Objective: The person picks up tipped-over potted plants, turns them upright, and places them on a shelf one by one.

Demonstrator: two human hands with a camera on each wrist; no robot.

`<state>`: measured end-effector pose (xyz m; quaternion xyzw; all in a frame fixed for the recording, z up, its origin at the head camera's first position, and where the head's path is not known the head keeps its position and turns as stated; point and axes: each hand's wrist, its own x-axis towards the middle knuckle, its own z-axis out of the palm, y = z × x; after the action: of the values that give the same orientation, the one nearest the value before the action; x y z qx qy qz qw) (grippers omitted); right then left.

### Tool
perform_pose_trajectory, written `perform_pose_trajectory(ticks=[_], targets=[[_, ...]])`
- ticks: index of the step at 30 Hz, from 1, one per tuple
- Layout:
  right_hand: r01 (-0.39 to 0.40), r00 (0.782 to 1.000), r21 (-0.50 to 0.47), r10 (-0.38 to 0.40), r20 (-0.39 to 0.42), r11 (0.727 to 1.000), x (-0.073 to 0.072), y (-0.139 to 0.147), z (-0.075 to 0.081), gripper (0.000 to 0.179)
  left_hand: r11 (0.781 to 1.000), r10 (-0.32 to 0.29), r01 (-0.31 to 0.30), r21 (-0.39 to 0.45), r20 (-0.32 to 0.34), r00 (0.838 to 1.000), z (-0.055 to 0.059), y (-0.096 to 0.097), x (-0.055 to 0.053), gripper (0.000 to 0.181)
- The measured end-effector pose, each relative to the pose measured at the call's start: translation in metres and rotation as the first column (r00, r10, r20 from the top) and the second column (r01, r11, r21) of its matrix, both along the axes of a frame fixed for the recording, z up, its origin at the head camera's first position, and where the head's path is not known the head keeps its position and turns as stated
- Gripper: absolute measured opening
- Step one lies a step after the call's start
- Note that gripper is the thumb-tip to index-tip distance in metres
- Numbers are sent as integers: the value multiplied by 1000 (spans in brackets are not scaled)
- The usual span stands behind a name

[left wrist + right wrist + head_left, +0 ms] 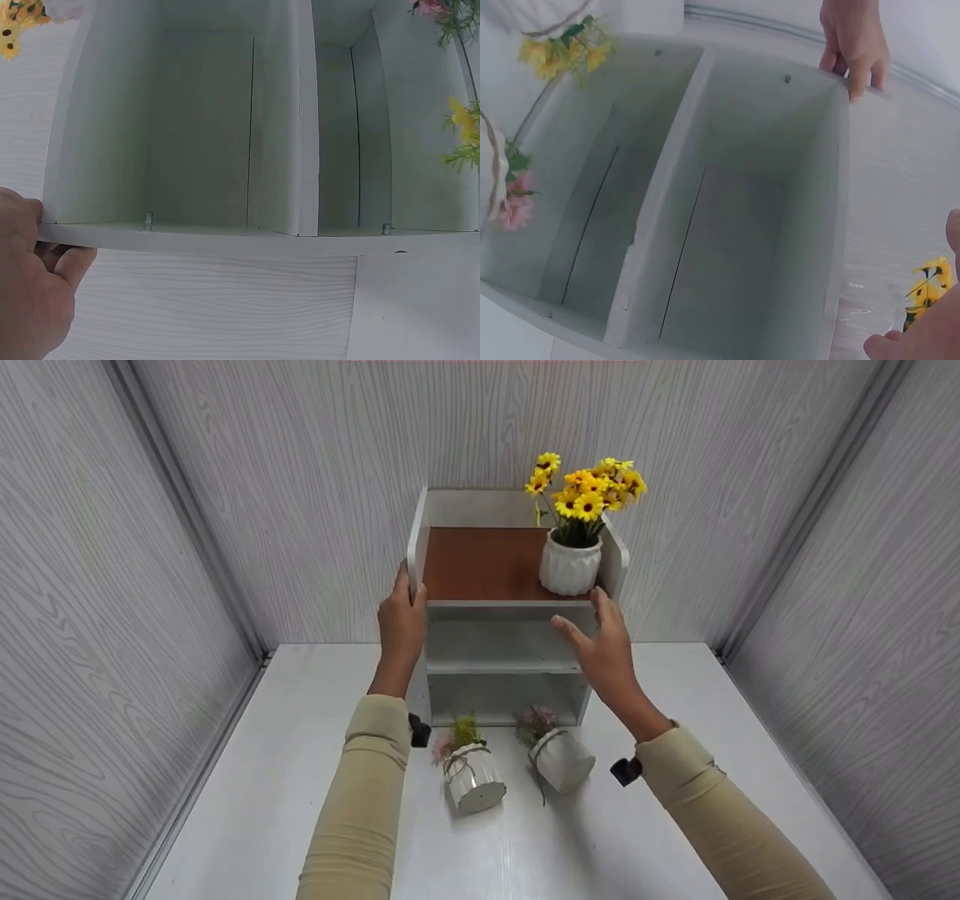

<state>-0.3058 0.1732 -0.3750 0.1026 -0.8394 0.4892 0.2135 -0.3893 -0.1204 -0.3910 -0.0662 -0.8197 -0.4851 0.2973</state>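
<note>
A small white shelf unit point(487, 603) with a brown top stands against the back wall. My left hand point(402, 622) grips its left side panel near the top, thumb on the inner side; the left wrist view shows this hand point(34, 292) at the panel's edge. On the brown top, at the right, stands a ribbed white pot of yellow flowers point(570, 568). My right hand point(607, 656) is just in front of that pot, thumb and fingers spread, holding nothing. Whether its fingertips touch the shelf's right side I cannot tell.
Two white flower pots lie tipped over before the shelf: one with pink and yellow-green flowers point(476, 780), another with pinkish flowers point(566, 763). They rest on the white table point(300, 795). Grey wood-grain walls point(315, 472) enclose the back and sides.
</note>
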Motion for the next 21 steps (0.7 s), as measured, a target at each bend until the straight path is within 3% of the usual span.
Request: perform_pose_trajectory(ticks=[4,11,21], targets=[[-14,1000,1,14,23,1000,17,2,-20,95,1000,-14,14,14,3,1000,0,0,-1,56],[-13,992,11,12,123,1000,44,9,-69,95,1000,-5,5,13,10,1000,1,1,-1,55],[20,962,51,-33,271,998,55,28,-132,101,1000,-3,3,14,21,1000,2,0,1,55]])
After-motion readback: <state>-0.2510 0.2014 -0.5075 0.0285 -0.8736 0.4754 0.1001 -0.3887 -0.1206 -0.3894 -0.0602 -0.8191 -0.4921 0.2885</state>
